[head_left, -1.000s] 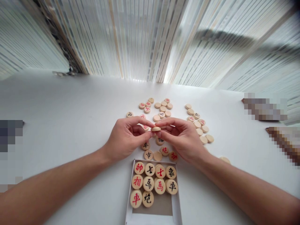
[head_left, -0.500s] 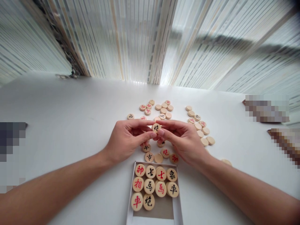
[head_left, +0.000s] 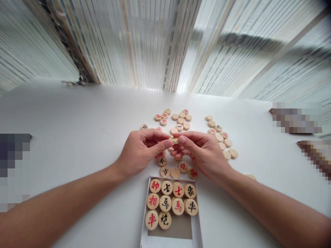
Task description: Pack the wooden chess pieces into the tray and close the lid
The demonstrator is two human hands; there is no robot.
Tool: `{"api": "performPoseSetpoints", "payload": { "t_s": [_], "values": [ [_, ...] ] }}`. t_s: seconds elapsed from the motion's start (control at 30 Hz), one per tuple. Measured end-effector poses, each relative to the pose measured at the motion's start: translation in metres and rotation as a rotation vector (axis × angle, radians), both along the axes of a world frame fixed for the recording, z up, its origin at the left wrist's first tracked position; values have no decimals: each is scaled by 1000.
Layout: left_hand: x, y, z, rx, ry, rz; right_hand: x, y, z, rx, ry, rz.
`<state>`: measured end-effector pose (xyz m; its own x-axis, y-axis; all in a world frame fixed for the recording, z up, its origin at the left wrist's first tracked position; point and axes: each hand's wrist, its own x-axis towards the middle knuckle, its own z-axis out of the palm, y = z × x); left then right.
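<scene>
Beyond box, left hand and right hand pinch black-marked piece. Face, fully shown moments ago, now tipped nearly flat; handling seemingly unfinished.

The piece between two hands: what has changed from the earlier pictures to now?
The piece turned from nearly edge-on to show its black character, then tipped back to a thin view. Left hand and right hand still hold it. The box is unchanged.
</scene>
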<state>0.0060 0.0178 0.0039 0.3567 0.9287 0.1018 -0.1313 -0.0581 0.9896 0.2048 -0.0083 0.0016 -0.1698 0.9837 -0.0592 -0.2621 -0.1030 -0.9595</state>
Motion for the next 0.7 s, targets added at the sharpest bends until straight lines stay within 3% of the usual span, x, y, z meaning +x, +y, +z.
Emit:
{"api": "performPoseSetpoints", "payload": {
  "t_s": [0.7],
  "values": [
    [1,-1,2,-15,-68,-44,-2,-2,3,81,-48,91]
  ]
}}
